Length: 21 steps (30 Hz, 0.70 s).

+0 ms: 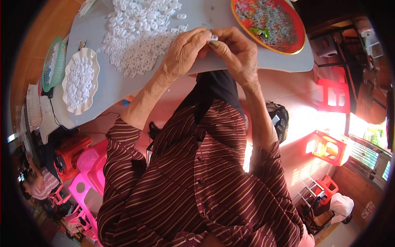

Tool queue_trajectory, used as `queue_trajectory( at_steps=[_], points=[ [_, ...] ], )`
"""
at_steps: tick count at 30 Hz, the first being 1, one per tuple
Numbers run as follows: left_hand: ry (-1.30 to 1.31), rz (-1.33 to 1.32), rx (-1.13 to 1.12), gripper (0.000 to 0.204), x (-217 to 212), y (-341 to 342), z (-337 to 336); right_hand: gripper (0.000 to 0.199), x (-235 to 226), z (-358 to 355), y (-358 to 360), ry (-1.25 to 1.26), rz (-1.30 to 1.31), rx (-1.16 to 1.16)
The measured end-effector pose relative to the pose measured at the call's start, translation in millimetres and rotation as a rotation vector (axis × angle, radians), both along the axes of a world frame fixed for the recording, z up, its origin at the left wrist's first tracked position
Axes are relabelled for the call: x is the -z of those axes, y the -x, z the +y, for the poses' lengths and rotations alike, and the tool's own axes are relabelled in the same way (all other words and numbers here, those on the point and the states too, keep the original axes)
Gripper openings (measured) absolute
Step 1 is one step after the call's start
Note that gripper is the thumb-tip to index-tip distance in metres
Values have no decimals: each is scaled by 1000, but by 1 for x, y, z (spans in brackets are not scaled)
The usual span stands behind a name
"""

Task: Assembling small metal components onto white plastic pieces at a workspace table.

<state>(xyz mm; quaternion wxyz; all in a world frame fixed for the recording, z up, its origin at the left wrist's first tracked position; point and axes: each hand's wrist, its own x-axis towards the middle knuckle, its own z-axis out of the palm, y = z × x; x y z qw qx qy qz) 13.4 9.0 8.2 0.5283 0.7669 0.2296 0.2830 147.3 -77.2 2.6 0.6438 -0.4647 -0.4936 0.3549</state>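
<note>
Above the near edge of the grey table (284, 62), my two hands meet at one small white plastic piece (214, 37). My left hand (185, 50) is closed, its fingertips pressed to the piece's left side. The thumb and forefinger of my right hand (239, 52) pinch it from the right. Part of the piece is hidden by the fingers. A wide heap of small white oval plastic pieces (133, 43) with holes spreads beside and beyond my left hand. Past my right hand lies a round red tray (302, 35) holding many small grey metal parts (273, 24) and a bright green item (260, 32).
At the left stands a white wavy-edged dish (96, 68) of white pieces, beside a green basket (61, 66). Pink plastic chairs (92, 164) are at the lower left. Red stools (333, 95) stand on the right. Other people (43, 183) sit farther off.
</note>
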Motion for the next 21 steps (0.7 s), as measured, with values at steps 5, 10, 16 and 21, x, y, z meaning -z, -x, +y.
queue_trajectory(
  at_steps=[5,10,16,21],
  points=[
    [221,-178,-122,34,-2,2,-10,13,-11,5,0,27,101,-42],
    [261,-368,-185,38,-2,13,-8,13,-61,52,-47,-60,-497,333],
    [379,-421,-143,36,11,13,-16,15,-107,119,-129,26,-337,563],
    [471,-435,-157,36,14,19,-13,16,-40,114,-66,76,-807,272]
  ],
)
